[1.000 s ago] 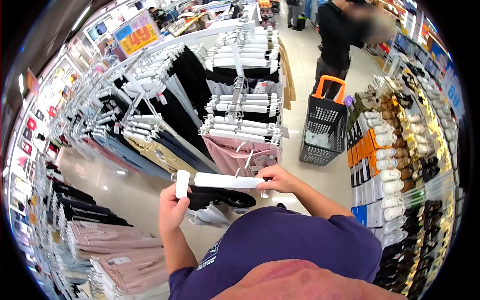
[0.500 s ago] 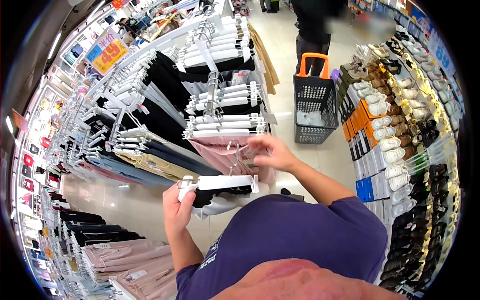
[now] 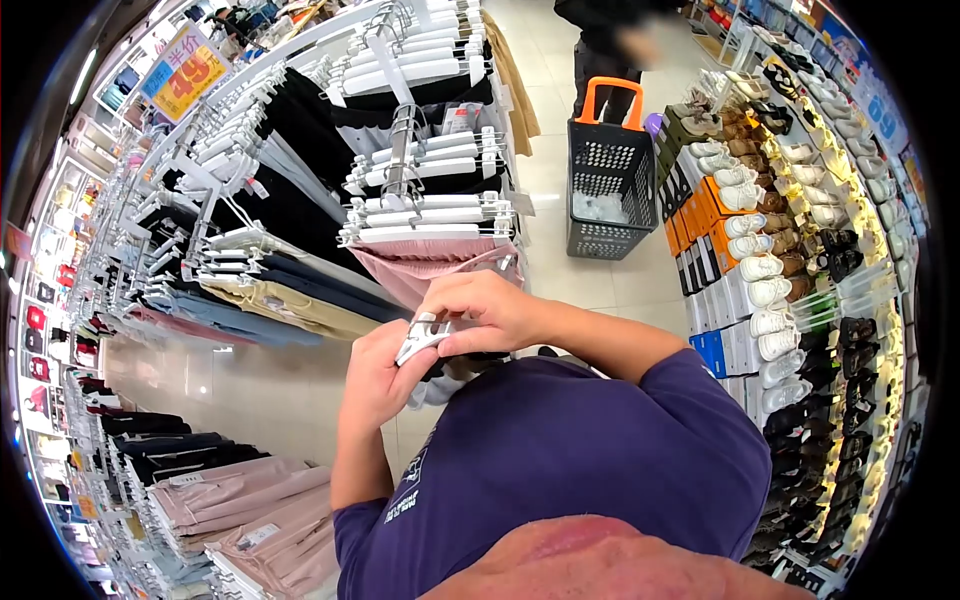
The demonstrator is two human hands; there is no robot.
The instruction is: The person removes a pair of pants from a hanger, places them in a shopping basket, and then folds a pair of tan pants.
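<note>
My left hand (image 3: 375, 375) and my right hand (image 3: 480, 312) are together in front of my chest, both closed on a white clip hanger (image 3: 418, 337). A dark garment (image 3: 440, 365) hangs from the hanger, mostly hidden behind my hands and my purple shirt. Just beyond my hands stands a rack arm of white clip hangers (image 3: 430, 215) carrying pink trousers (image 3: 420, 268).
Racks of black, blue and beige trousers (image 3: 270, 290) fill the left side. Shelves of shoes and boxes (image 3: 760, 260) line the right. A black basket with an orange handle (image 3: 610, 180) stands in the aisle beside another person in dark clothes (image 3: 600, 40).
My right hand came down from the pink trousers on the rack and closed on the hanger beside my left hand. The hanger has been drawn in close to my chest.
</note>
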